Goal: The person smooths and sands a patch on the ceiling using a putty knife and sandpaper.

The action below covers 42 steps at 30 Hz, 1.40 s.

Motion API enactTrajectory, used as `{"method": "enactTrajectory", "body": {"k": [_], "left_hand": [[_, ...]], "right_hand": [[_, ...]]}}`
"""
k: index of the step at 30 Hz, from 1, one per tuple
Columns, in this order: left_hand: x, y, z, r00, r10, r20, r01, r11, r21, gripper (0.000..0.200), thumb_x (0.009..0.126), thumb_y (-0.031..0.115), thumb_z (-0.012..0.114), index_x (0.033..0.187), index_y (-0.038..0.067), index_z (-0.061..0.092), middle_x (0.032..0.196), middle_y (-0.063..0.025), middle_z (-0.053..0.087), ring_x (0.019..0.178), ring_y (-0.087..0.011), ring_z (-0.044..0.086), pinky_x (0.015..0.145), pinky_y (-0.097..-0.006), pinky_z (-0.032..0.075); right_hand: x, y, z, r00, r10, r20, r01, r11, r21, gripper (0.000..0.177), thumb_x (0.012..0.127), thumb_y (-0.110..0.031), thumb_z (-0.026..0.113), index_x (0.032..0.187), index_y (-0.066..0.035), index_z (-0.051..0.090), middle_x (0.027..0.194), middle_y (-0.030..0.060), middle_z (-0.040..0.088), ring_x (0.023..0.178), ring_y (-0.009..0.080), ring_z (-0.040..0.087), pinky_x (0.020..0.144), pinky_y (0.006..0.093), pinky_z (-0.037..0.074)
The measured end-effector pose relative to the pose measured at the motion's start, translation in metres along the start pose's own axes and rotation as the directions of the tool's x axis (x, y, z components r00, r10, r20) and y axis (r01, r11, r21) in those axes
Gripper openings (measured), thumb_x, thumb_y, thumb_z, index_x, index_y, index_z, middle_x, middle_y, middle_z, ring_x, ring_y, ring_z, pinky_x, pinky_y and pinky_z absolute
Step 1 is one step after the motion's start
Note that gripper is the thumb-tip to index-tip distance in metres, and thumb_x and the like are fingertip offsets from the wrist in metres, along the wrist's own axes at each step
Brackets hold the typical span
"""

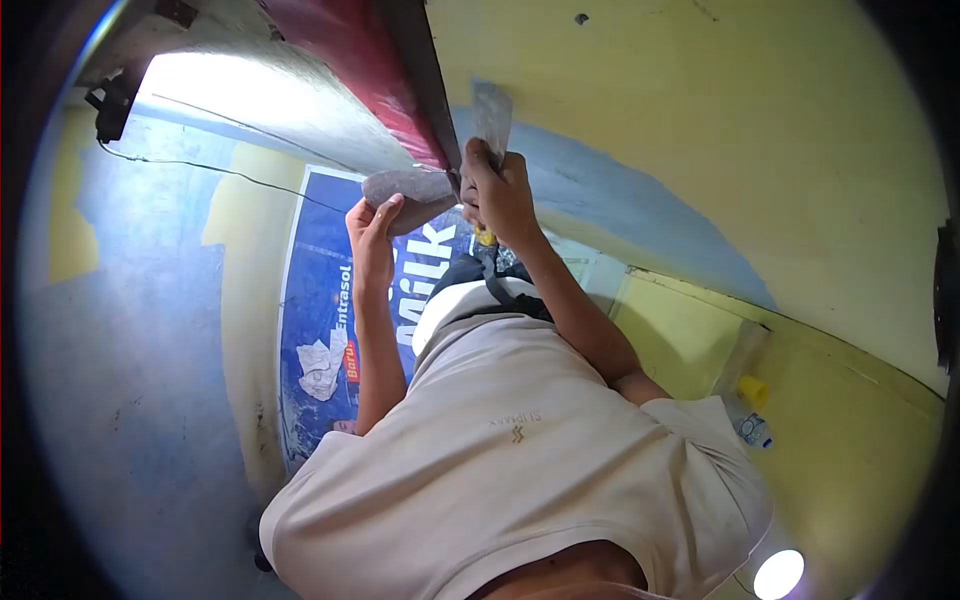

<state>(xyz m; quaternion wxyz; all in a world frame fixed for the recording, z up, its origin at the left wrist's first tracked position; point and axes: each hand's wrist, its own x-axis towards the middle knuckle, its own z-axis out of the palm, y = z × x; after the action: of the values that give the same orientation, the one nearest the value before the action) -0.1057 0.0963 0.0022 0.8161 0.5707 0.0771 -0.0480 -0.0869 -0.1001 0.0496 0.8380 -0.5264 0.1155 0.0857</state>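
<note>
Grey sheet (pixel 492 115) gripped tight in the right hand (pixel 500 195) against the red board (pixel 350 50) edge, left hand (pixel 372 235) pinching another grey scrap (pixel 408 186) just below, blue banner (pixel 310 260) behind reads "Milk", "Entrasol", "Baru".

Sheet (pixel 492 112) end hidden (right hand (pixel 500 195) grip); bottle (pixel 753 428) label unreadable
</note>
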Motion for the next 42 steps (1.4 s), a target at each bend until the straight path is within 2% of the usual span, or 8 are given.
{"method": "enactTrajectory", "body": {"k": [3, 7, 11, 16, 20, 32, 35, 42], "left_hand": [[0.000, 0.004, 0.006, 1.000, 0.014, -0.015, -0.014, 1.000, -0.013, 0.019, 0.093, 0.009, 0.068, 0.108, -0.003, 0.068, 0.098, -0.0057, 0.072, 0.087, -0.0108, 0.066, 0.083, -0.0263, 0.051], [0.000, -0.003, 0.001, 1.000, -0.001, -0.022, 0.001, 1.000, 0.002, 0.018, 0.094, 0.009, 0.067, 0.108, -0.003, 0.068, 0.099, -0.0055, 0.072, 0.087, -0.0109, 0.066, 0.083, -0.0263, 0.050], [-0.002, 0.004, 0.007, 0.999, 0.024, -0.032, -0.024, 1.000, -0.013, 0.018, 0.094, 0.010, 0.067, 0.107, -0.003, 0.068, 0.098, -0.0055, 0.072, 0.087, -0.0105, 0.066, 0.083, -0.0259, 0.050], [0.001, -0.001, 0.000, 1.000, 0.007, -0.007, -0.007, 1.000, -0.002, 0.019, 0.094, 0.011, 0.068, 0.107, -0.002, 0.068, 0.099, -0.0053, 0.072, 0.087, -0.0100, 0.066, 0.083, -0.0264, 0.050], [-0.001, 0.009, 0.006, 1.000, 0.016, 0.006, -0.016, 1.000, 0.026, 0.017, 0.094, 0.011, 0.069, 0.106, -0.002, 0.068, 0.099, -0.0050, 0.072, 0.086, -0.0097, 0.066, 0.082, -0.0264, 0.051], [0.011, 0.000, -0.005, 0.998, -0.056, 0.042, 0.053, 0.995, 0.080, 0.016, 0.093, 0.010, 0.071, 0.105, 0.000, 0.069, 0.095, -0.0026, 0.072, 0.083, -0.0076, 0.064, 0.077, -0.0246, 0.050], [0.011, 0.001, -0.008, 0.995, -0.022, 0.092, 0.015, 0.997, 0.075, 0.018, 0.095, 0.010, 0.066, 0.109, -0.002, 0.068, 0.101, -0.0072, 0.073, 0.091, -0.0142, 0.068, 0.086, -0.0295, 0.052], [0.016, 0.024, -0.013, 0.953, -0.200, 0.228, 0.132, 0.951, 0.281, 0.025, 0.096, 0.013, 0.068, 0.115, -0.004, 0.068, 0.104, -0.0044, 0.072, 0.094, -0.0088, 0.064, 0.087, -0.0258, 0.050]], "right_hand": [[-0.010, -0.007, -0.003, 0.994, 0.106, 0.005, -0.106, 0.994, 0.025, 0.049, 0.104, -0.035, 0.056, 0.065, -0.011, 0.040, 0.049, -0.0039, 0.033, 0.036, 0.0078, 0.032, 0.036, 0.0289, 0.029], [-0.002, -0.010, 0.006, 1.000, 0.008, 0.003, -0.008, 1.000, 0.013, 0.051, 0.104, -0.038, 0.056, 0.064, -0.012, 0.040, 0.048, -0.0035, 0.034, 0.035, 0.0075, 0.031, 0.035, 0.0290, 0.029], [-0.012, -0.010, -0.002, 0.994, 0.113, -0.010, -0.113, 0.994, 0.005, 0.051, 0.103, -0.039, 0.057, 0.064, -0.012, 0.039, 0.049, -0.0039, 0.033, 0.037, 0.0072, 0.031, 0.037, 0.0280, 0.029], [-0.002, -0.004, 0.004, 0.995, 0.085, 0.055, -0.087, 0.995, 0.039, 0.053, 0.102, -0.044, 0.058, 0.065, -0.011, 0.039, 0.049, -0.0035, 0.032, 0.035, 0.0088, 0.031, 0.036, 0.0292, 0.030], [-0.010, 0.001, -0.003, 0.976, 0.218, 0.028, -0.219, 0.973, 0.073, 0.053, 0.101, -0.045, 0.059, 0.065, -0.012, 0.037, 0.049, -0.0021, 0.032, 0.032, 0.0114, 0.033, 0.034, 0.0304, 0.030], [-0.003, -0.002, 0.010, 0.999, 0.016, -0.042, -0.020, 0.996, -0.092, 0.052, 0.104, -0.038, 0.054, 0.063, -0.010, 0.041, 0.048, -0.0030, 0.037, 0.037, 0.0066, 0.036, 0.036, 0.0275, 0.028], [-0.003, 0.003, 0.001, 0.995, 0.052, -0.081, -0.064, 0.987, -0.146, 0.054, 0.104, -0.039, 0.054, 0.061, -0.010, 0.040, 0.048, -0.0029, 0.037, 0.035, 0.0075, 0.035, 0.035, 0.0281, 0.028], [0.013, 0.004, 0.026, 0.995, 0.098, 0.008, -0.097, 0.989, -0.108, 0.054, 0.103, -0.038, 0.055, 0.059, -0.011, 0.041, 0.048, -0.0020, 0.039, 0.032, 0.0092, 0.036, 0.033, 0.0282, 0.029]]}}
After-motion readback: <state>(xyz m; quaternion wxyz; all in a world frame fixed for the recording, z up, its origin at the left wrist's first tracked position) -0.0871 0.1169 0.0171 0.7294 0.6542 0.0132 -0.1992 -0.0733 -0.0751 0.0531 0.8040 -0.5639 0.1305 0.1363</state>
